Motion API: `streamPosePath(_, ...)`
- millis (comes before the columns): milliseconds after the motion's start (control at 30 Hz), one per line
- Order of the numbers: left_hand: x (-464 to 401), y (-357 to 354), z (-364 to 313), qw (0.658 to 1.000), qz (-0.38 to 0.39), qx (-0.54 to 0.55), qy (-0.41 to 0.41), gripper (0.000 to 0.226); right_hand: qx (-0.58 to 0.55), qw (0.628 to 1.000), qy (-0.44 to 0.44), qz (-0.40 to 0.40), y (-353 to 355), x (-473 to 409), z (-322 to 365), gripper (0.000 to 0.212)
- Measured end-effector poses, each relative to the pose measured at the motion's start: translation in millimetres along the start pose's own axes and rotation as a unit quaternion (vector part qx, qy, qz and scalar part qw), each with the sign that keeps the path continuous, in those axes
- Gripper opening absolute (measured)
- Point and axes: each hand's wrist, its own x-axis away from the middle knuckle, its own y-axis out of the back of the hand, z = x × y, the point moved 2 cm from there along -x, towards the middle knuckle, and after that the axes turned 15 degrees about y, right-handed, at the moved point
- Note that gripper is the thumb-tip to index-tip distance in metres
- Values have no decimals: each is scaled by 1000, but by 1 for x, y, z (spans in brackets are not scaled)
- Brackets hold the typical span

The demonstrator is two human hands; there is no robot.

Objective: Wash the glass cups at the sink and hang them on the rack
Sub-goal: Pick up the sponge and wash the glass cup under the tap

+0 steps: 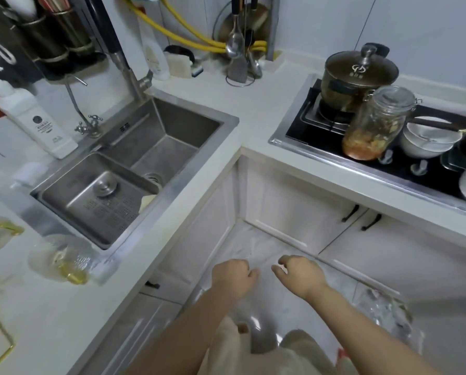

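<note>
The glass cups [61, 259] lie on the tabletop [64, 315], at the sink's [188, 171] near-left corner. They are left of both hands. The left hand [233, 277] is nearer. The right hand [299, 274] is farther. Both are loosely curled, holding nothing.

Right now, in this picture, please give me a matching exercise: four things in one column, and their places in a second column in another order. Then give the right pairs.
Things:
1. glass cup
2. clip-top jar
3. round metal lid
4. lidded pot

Places:
A. on the stove's back burner
B. in the small basin of the sink
C. on the counter, left of the sink's near corner
D. at the front edge of the stove, beside white bowls

Pairs: 1-C, 2-D, 3-B, 4-A
</note>
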Motion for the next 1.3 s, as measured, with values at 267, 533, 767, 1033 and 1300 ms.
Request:
streamPosePath(267, -35, 25, -10, 998, -12, 52, 42, 49, 20, 998, 50, 11, 33, -56, -19, 45)
streamPosePath(533, -67, 41, -56, 987, 12, 90, 134, 54, 72, 985, 145, 66, 73, -105, -69, 44)
streamPosePath(767, -68, 54, -94, 957, 29, 170, 235, 50, 78, 969, 202, 122, 91, -141, -98, 39)
streamPosePath(1033, -62, 60, -72, 919, 21, 224, 324, 53, 72, 948, 277, 140, 99, -179, -64, 36)
streamPosePath(1300, -87, 101, -22, 896, -16, 288, 337, 52, 84, 937, 318, 122, 120, -216, -6, 35)
